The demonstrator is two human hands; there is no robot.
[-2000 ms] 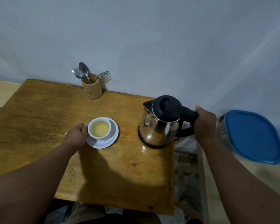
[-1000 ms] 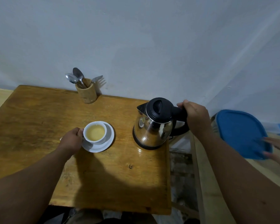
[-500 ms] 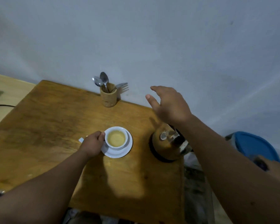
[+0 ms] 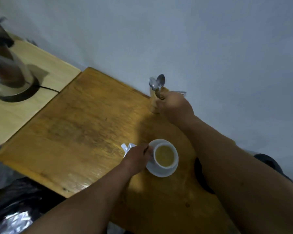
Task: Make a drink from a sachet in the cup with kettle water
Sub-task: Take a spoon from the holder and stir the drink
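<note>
A white cup point(image 4: 165, 157) of yellowish drink stands on a white saucer point(image 4: 161, 173) on the wooden table point(image 4: 85, 125). My left hand point(image 4: 138, 157) grips the cup at its handle side. A torn white sachet point(image 4: 126, 146) lies just behind that hand. My right hand point(image 4: 175, 105) is at the wooden cutlery holder point(image 4: 153, 103) by the wall, fingers closed around the handle of a spoon point(image 4: 160, 81); a second spoon point(image 4: 152, 84) stands beside it. My right forearm hides the kettle except for a dark edge of its base point(image 4: 197, 168).
A blurred shiny vessel point(image 4: 5, 70) sits on a black base with a cord on a paler surface point(image 4: 46, 68) to the left. A fork point(image 4: 182, 93) pokes out behind my right hand. Dark bags and foil point(image 4: 15, 215) lie below the table's left edge. The wall is close behind.
My right hand left the kettle, swept across the table and closed on a spoon in the holder. My head turned and tilted left. The left hand stayed on the cup.
</note>
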